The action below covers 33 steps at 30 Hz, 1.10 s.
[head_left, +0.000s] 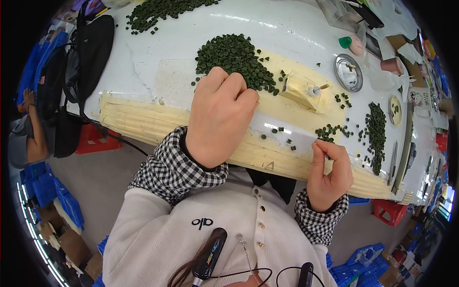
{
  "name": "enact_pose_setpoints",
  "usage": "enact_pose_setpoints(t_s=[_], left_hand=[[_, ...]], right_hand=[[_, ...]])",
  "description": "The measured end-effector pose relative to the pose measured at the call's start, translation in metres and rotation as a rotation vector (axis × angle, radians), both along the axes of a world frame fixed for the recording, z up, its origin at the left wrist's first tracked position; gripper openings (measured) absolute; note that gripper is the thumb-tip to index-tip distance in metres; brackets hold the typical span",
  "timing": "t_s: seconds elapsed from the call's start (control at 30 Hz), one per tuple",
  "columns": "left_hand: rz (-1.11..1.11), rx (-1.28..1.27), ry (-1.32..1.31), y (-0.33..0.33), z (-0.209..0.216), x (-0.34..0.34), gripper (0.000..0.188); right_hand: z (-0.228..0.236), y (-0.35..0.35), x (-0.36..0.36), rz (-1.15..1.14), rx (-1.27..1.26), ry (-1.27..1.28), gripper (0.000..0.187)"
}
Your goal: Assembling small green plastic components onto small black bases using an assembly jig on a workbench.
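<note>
My left hand [220, 117] is closed in a fist-like curl at the near edge of a pile of small dark green spool-shaped pieces [229, 52]. Its fingertips are hidden, so what they hold does not show. Over the taped front edge of the table, my right hand [330, 170] has thumb and forefinger pinched together; anything between them is too small to name. Between and beyond the hands stands a block wrapped in cream tape [301, 95], with a short pin [320, 89] sticking out of it. A loose group of green pieces [330, 132] lies just beyond my right hand.
More green pieces lie in a long heap [376, 136] at the right and a far pile [162, 13]. A round metal dish [348, 71] sits at back right, near a tweezers-like metal tool [393, 162]. A black bag [95, 57] rests at the left edge.
</note>
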<state>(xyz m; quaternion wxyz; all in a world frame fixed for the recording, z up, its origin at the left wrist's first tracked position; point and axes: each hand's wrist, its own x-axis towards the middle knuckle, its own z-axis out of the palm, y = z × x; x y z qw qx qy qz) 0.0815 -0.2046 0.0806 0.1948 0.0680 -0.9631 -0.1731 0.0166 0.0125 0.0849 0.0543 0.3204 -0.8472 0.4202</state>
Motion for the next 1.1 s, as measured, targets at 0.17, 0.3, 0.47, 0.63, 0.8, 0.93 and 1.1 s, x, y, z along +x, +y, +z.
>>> enact_pose_setpoints(t_s=[0.17,0.3,0.47,0.63,0.8,0.93,1.1], left_hand=[[-0.028,0.059,0.104,0.001,0.005,-0.002,0.013],[-0.047,0.457,0.113,0.006,0.013,0.003,0.011],[-0.232,1.038,-0.021,0.016,0.018,0.007,0.015],[-0.244,1.507,-0.078,0.022,0.007,0.003,0.016],[-0.247,1.58,-0.115,0.019,0.007,0.003,0.016],[-0.245,1.597,-0.121,0.018,0.009,0.002,0.017],[-0.22,1.672,-0.099,0.021,0.008,0.004,0.017]], right_hand=[[0.003,0.002,0.003,-0.031,-0.087,-0.191,0.013],[0.003,0.001,0.004,-0.015,-0.161,-0.318,0.015],[0.003,-0.008,0.002,0.061,-0.323,-0.425,0.015],[0.007,-0.019,0.003,0.076,-0.433,-0.6,0.016],[0.003,-0.022,-0.001,0.131,-0.456,-0.638,0.016],[0.0,-0.025,-0.001,0.131,-0.48,-0.683,0.016],[0.001,-0.027,-0.001,0.132,-0.481,-0.701,0.015]])
